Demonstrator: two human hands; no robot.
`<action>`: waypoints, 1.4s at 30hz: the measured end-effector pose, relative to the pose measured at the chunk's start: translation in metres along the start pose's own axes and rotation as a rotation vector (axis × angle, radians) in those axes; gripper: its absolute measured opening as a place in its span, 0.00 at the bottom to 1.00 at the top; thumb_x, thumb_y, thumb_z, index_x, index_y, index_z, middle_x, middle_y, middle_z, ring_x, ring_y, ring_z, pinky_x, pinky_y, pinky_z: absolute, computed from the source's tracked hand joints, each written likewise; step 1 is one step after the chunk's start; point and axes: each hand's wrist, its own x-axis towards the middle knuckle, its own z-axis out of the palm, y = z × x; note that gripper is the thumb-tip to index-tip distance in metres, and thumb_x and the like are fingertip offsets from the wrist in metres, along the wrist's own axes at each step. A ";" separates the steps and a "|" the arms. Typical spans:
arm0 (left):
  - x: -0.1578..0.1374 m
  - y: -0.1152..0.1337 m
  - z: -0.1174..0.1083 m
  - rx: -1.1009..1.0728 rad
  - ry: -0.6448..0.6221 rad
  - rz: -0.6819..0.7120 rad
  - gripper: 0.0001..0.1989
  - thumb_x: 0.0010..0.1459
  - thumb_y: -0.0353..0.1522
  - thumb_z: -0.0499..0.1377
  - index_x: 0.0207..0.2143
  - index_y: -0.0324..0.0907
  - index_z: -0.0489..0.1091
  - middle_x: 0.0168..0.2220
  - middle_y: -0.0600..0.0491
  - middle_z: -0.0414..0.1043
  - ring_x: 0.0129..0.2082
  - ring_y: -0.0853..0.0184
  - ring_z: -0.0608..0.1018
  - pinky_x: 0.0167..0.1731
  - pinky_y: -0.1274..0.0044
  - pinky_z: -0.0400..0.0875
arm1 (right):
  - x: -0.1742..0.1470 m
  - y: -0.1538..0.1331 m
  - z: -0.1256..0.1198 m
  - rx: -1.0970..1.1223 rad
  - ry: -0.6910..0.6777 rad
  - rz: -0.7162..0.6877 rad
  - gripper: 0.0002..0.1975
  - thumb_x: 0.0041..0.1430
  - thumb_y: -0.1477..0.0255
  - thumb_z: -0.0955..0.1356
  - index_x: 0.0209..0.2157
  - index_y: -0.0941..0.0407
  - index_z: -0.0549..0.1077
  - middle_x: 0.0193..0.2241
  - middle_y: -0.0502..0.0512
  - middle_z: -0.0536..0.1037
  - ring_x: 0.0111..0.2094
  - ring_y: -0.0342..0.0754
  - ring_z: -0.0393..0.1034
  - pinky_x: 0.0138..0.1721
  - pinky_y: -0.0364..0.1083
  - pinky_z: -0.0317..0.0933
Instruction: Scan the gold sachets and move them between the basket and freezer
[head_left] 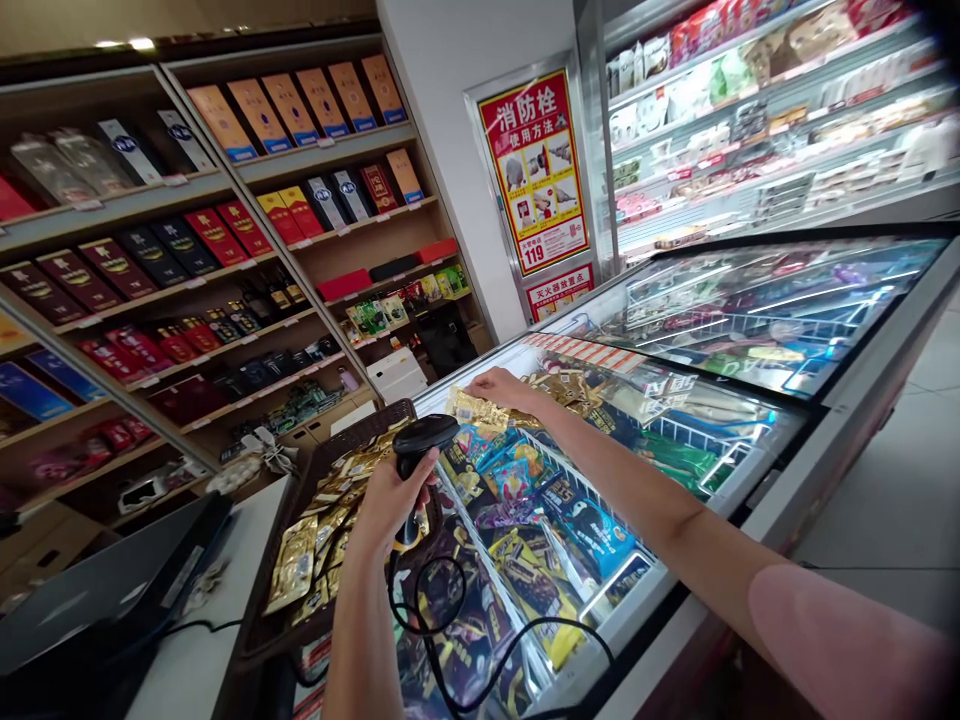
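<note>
Many packets [296, 560] lie in the basket [367, 422], bags [592, 525] in the freezer [832, 425]; left hand [390, 500] grips scanner [427, 432], right hand [506, 388] pinches one packet [474, 410].

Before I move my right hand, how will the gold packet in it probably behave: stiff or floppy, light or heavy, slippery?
The gold packet is probably light: it looks small, and the right hand seems to grip only its edge. It may bend somewhat, since it looks wrapped in thin foil. Its shiny surface could also be a little slippery.
</note>
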 end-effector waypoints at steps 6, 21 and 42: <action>0.007 -0.009 0.007 -0.017 0.058 -0.015 0.25 0.46 0.54 0.65 0.26 0.41 0.67 0.22 0.54 0.71 0.17 0.70 0.70 0.18 0.78 0.61 | 0.006 0.007 -0.006 -0.006 -0.069 -0.061 0.18 0.56 0.58 0.67 0.26 0.59 0.76 0.19 0.48 0.67 0.24 0.42 0.56 0.26 0.42 0.46; 0.012 -0.010 0.021 -0.158 0.088 -0.054 0.29 0.42 0.55 0.67 0.31 0.40 0.67 0.24 0.55 0.70 0.20 0.70 0.69 0.21 0.78 0.62 | 0.017 0.035 -0.012 -0.493 0.013 0.117 0.18 0.65 0.61 0.64 0.40 0.58 0.80 0.36 0.58 0.80 0.38 0.50 0.71 0.34 0.43 0.57; -0.018 -0.017 -0.064 -0.098 0.385 -0.215 0.20 0.47 0.48 0.66 0.32 0.45 0.65 0.26 0.57 0.67 0.26 0.65 0.72 0.26 0.77 0.62 | 0.030 -0.003 0.127 -0.772 -0.134 -0.124 0.14 0.66 0.66 0.64 0.45 0.59 0.76 0.49 0.66 0.74 0.52 0.59 0.65 0.51 0.53 0.57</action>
